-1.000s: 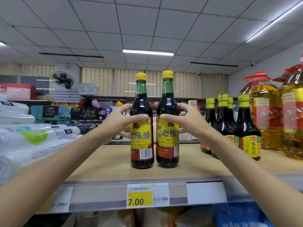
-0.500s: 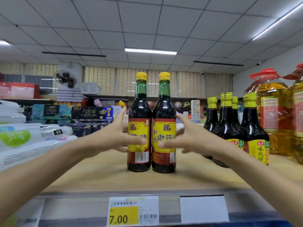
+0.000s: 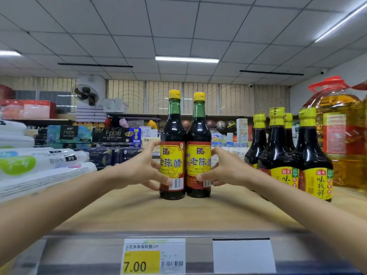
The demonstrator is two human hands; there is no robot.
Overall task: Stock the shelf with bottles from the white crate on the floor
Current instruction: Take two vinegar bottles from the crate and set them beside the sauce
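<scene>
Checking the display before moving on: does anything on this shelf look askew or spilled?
Nothing stands out. Both vinegar bottles stand upright, side by side, capped, labels forward; no spill on the shelf.

L hand (image 3: 139,171) on L bottle (image 3: 172,155) | R hand (image 3: 224,171) on R bottle (image 3: 198,155) | shelf (image 3: 139,211)

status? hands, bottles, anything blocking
Left hand on left vinegar bottle, right hand on right vinegar bottle. Both upright on shelf, touching. Soy bottles stand clear at right.
</scene>
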